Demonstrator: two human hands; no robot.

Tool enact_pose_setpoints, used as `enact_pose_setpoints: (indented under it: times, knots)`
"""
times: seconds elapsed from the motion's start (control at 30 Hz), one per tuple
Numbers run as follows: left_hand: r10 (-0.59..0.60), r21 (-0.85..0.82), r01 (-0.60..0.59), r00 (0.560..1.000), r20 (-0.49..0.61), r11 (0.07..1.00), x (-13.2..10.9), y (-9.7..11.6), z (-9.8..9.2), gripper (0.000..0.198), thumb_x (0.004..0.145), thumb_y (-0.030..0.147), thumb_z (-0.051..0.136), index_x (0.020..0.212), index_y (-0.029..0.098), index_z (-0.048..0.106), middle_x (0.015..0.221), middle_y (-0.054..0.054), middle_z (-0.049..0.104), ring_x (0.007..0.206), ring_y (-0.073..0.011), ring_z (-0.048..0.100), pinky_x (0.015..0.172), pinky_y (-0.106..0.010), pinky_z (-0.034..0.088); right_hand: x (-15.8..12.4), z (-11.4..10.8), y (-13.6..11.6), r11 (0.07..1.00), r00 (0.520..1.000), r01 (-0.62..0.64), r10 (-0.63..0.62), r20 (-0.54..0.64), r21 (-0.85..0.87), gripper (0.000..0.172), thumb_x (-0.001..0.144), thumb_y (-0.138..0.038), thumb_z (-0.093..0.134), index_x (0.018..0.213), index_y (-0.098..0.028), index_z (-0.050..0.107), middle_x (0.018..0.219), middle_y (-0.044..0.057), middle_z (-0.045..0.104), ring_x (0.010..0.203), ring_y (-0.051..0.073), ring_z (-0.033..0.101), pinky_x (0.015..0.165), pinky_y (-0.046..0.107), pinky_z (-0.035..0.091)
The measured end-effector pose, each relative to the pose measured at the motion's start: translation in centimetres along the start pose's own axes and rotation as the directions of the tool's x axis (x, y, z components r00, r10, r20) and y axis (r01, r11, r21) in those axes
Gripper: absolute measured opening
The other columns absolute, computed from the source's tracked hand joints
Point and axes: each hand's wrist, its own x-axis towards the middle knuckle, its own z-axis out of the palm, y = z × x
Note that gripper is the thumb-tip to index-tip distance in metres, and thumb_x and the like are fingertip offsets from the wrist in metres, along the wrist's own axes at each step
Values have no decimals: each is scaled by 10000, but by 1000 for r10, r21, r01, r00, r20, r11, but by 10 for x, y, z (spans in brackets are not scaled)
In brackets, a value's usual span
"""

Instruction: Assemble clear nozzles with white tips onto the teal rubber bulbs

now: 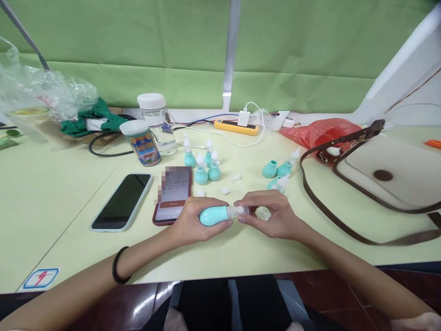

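Note:
Near the table's front edge, my left hand (pixel 193 223) wraps round the teal bulb of a nasal aspirator (pixel 212 215), which lies sideways with its clear nozzle to the right. The thumb and fingers of my right hand (pixel 272 215) pinch that clear nozzle end. Just beyond my hands lie a small clear tip (pixel 226 190) and a clear tube piece (pixel 236 177). Several teal aspirators with nozzles (pixel 201 174) stand upright behind my left hand. To the right are a bare teal bulb (pixel 269 168) and two with nozzles, one of them (pixel 278 182) tipped over.
A black-screened phone (pixel 122 202) and a red-cased phone (pixel 172 195) lie left of my hands. Behind them stand a noodle cup (pixel 146 149) and a water bottle (pixel 161 124). An orange power strip (pixel 236 127) sits at the back. A cream bag (pixel 399 170) with a brown strap fills the right.

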Motion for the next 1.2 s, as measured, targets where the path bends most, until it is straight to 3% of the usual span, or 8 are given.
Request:
enact_pose_setpoints:
  times: [0.23,0.43,0.63,0.77,0.9,1.03,1.13,1.2]
  knots:
    - [-19,23,17,991,135,1000,3,-2,-4,188,647,246,629,794,129,629,651,-15,644,550,-97,567,517,-186,416,-1,0,8,953,965,255,-241,103,-166,200,734,-118,561,932,-122,584,762,74,620,601,92,551,485,189,440]
    - [-76,-38,85,979,188,996,3,0,-5,194,648,264,624,786,127,625,663,-18,641,565,-103,561,520,-188,416,-9,4,11,824,909,413,-400,118,-388,255,744,-102,543,995,-134,518,812,71,630,727,123,594,563,206,482]
    - [-186,-74,212,948,259,974,6,2,-7,242,641,307,629,808,132,622,708,-26,647,604,-126,569,549,-209,431,-14,5,8,696,898,437,-374,232,-569,306,782,-88,464,1083,-137,440,794,75,625,699,143,596,514,235,475]
    - [-235,-94,285,904,358,954,9,5,-12,253,646,322,620,810,130,624,724,-28,645,640,-140,570,583,-224,441,-16,5,8,629,883,468,-363,298,-621,273,797,-104,449,1068,-128,445,794,80,612,610,133,568,452,237,415]
    - [-295,-94,376,839,457,922,13,5,-16,263,631,345,629,777,126,633,688,-21,626,624,-131,547,568,-217,433,-19,5,7,645,882,471,-330,337,-601,250,816,-115,416,1065,-119,442,818,90,611,599,126,548,452,240,400]
    - [-408,-62,493,779,476,868,12,2,-17,296,556,369,676,746,146,631,639,-3,593,580,-114,524,506,-198,413,-19,6,4,678,873,483,-326,362,-554,243,819,-104,403,1059,-103,448,826,108,618,629,140,560,479,246,424]
    - [-529,-52,623,702,477,781,8,3,-16,377,543,398,675,818,152,605,537,26,532,446,-84,457,385,-179,350,-16,7,2,722,892,451,-341,297,-525,253,797,-106,450,1048,-128,469,805,87,626,641,142,570,476,238,429]
    - [-510,-88,613,720,470,785,7,7,-14,358,557,386,668,819,151,602,540,24,527,452,-84,458,391,-178,357,-12,6,1,826,926,377,-324,194,-419,247,771,-128,502,1014,-174,505,770,51,626,617,119,566,476,218,429]
